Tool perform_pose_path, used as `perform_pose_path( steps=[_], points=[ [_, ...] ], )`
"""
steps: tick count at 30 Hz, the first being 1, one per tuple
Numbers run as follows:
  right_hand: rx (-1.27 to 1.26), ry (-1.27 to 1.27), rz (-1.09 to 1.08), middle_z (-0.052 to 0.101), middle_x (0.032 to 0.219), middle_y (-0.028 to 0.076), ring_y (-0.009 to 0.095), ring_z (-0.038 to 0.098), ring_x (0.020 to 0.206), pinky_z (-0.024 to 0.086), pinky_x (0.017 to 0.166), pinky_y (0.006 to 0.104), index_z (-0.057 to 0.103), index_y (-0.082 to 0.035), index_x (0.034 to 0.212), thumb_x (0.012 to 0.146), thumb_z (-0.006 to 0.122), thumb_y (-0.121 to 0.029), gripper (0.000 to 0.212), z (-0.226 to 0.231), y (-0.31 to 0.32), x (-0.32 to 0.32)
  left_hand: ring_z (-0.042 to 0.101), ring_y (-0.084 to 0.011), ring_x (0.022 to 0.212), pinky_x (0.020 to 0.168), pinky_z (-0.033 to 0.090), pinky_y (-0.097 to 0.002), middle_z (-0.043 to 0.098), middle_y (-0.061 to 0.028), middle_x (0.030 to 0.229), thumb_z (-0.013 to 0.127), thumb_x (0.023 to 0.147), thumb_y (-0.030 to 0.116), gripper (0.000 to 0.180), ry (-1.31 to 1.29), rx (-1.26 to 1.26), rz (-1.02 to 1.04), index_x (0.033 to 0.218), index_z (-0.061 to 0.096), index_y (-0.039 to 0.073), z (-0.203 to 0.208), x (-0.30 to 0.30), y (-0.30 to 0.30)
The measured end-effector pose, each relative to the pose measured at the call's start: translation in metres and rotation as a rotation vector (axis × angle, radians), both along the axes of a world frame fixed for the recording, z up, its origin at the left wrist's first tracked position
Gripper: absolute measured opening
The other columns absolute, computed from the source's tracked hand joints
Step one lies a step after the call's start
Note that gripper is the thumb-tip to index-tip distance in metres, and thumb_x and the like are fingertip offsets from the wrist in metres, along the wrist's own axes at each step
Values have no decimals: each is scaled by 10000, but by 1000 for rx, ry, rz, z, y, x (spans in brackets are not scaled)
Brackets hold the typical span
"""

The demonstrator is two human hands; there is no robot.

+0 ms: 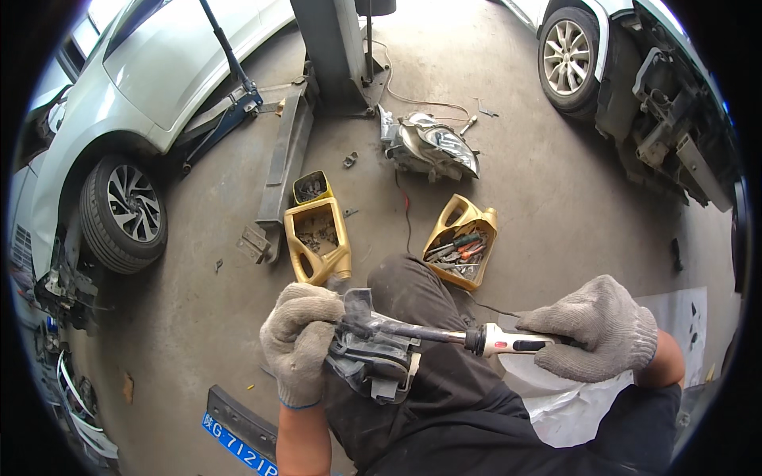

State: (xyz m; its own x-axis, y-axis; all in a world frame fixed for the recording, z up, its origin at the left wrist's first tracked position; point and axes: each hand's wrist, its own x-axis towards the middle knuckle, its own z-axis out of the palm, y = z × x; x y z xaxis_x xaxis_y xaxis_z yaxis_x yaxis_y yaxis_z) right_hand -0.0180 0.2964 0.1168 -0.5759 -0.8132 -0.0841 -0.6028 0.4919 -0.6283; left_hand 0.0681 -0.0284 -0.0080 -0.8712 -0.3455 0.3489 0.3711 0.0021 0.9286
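My left hand (298,343), in a grey knitted glove, is closed on the edge of a dark plastic car part (373,363) held above my lap. My right hand (597,328), gloved the same way, wraps round the rear of a soldering iron (504,340) with a white and black handle and a long metal barrel. The barrel points left, and its tip meets the top of the plastic part near my left fingers. A faint haze hangs near that spot. The right fingertips partly cover the handle's end.
Cut-open yellow jugs hold small hardware (321,238) and hand tools (460,252) before me. A removed headlight (435,147) lies beyond. A lift post (329,55) and lift arm (286,151) stand left of centre. Cars flank both sides; a plate panel (242,420) lies lower left.
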Motion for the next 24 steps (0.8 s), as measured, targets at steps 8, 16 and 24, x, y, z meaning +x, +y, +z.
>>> perform_pose_path(
  steps=[8, 16, 24],
  points=[
    [-24, 48, 14, 651, 636, 83, 254, 643, 513, 469, 465, 353, 735, -63, 1016, 826, 782, -240, 264, -18, 1, 3, 610, -219, 889, 816, 510, -335, 656, -142, 937, 632, 706, 57, 214, 31, 8, -15, 880, 709, -43, -3, -4, 0],
    [87, 311, 113, 610, 580, 48, 213, 617, 470, 427, 421, 346, 699, -58, 996, 825, 769, -271, 282, -2, -9, 4, 624, -224, 887, 811, 517, -342, 665, -149, 939, 642, 726, 51, 213, 59, 84, -36, 906, 718, -34, -4, -3, 0],
    [33, 307, 115, 645, 615, 70, 238, 648, 494, 481, 431, 342, 660, -56, 1114, 822, 782, -322, 413, -3, -1, 3, 643, -237, 898, 837, 525, -345, 689, -166, 962, 612, 718, 20, 266, 63, 71, -90, 946, 740, -32, -14, 1, -11]
  ],
)
